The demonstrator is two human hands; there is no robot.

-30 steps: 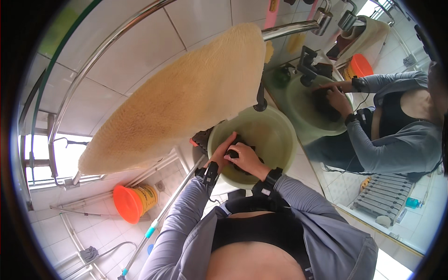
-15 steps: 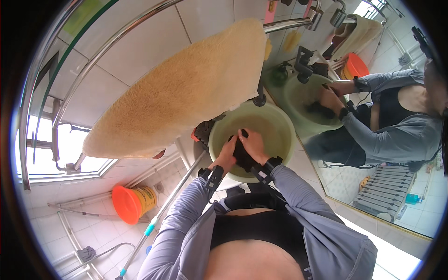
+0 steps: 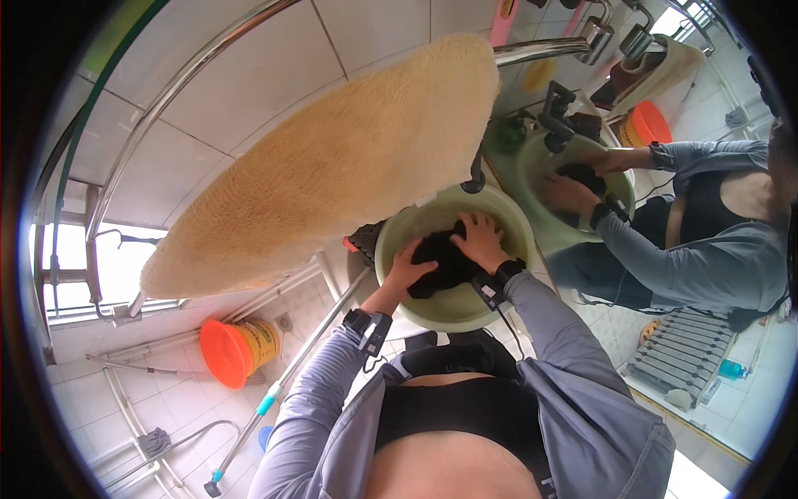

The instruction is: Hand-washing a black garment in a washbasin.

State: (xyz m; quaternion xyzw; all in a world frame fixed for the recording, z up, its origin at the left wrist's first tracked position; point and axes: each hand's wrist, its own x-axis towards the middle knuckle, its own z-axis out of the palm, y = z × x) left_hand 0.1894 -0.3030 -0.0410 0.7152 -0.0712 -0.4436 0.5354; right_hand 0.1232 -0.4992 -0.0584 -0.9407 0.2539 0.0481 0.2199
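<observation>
A black cloth (image 3: 445, 264) lies bunched in the pale green basin (image 3: 520, 224), which appears to hold water. My left hand (image 3: 407, 269) presses against its left side with the thumb stretched toward the middle. On the far right side of the cloth, my right hand (image 3: 480, 244) rests with its fingers spread. Neither hand is closed round the cloth. Black devices are strapped to both wrists.
A beige towel (image 3: 332, 166) hangs from a metal rail beyond the basin. The mirror (image 3: 698, 374) on the right reflects the scene. A pole (image 3: 287, 384) leans left of the basin, near an orange bucket (image 3: 226, 354) on the tiled floor. A dark tap (image 3: 474, 176) stands behind the basin.
Both hands have released their grip on the black cloth and moved apart. The cloth, bunched between them before, now lies spread wider in the basin.
</observation>
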